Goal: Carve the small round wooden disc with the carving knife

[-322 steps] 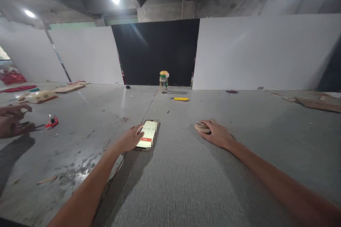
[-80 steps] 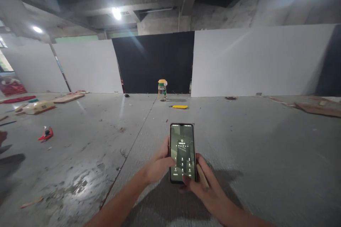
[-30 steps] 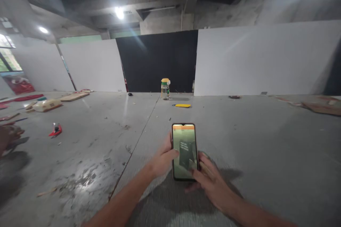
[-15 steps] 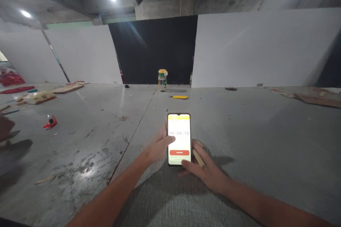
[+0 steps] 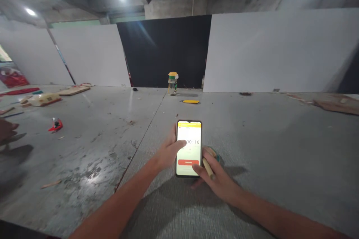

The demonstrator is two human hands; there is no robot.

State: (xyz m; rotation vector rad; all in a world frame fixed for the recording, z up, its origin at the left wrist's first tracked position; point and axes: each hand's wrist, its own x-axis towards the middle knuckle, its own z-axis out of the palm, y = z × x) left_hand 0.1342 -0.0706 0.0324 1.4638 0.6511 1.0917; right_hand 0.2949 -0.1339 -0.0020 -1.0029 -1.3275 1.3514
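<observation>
My left hand (image 5: pixel 167 153) grips a smartphone (image 5: pixel 189 148) by its left edge, the thumb lying over the lit screen. The screen shows a timer reading and a red button under a yellow bar. My right hand (image 5: pixel 215 177) supports the phone's lower right corner, its fingers curled round a thin tan stick-like object (image 5: pixel 208 168), one fingertip close to the red button. A greenish rounded thing shows just behind those fingers; I cannot make it out. Both hands hover over a grey concrete surface (image 5: pixel 252 149).
A bottle with a yellow cap (image 5: pixel 173 83) and a yellow flat tool (image 5: pixel 190 101) lie at the far edge before white and black panels. A red small tool (image 5: pixel 55 124) and cardboard pieces (image 5: pixel 42 99) lie left. Another person's hand (image 5: pixel 6 131) shows at the left edge.
The phone was lying flat with my hands apart; both hands now hold it up. The screen changed from a dark keypad to a timer. In the last half second the view shifted slightly.
</observation>
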